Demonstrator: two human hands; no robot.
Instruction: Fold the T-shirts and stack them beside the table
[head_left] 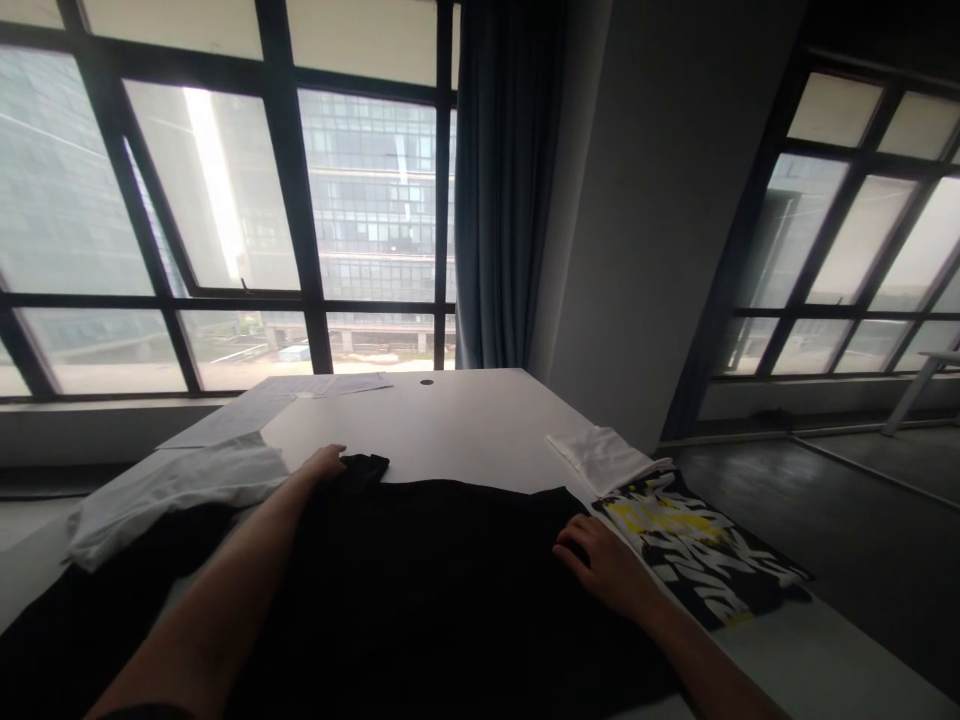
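A black garment [442, 590] lies spread over the near part of the white table [450, 430]. At its upper left corner is my left hand [326, 464], its fingers closed at the bunched black edge. My right hand [596, 560] rests on the garment's right side, fingers curved and a little apart, with no cloth seen pinched between them. The lower part of the garment is too dark to show folds.
To the left lie a light grey cloth [180, 490], another dark cloth [97, 610] and paper sheets [255, 405]. At right are a folded white cloth [604, 455] and a black, white and yellow patterned cloth [697, 545]. Windows and a blue curtain [502, 200] stand behind.
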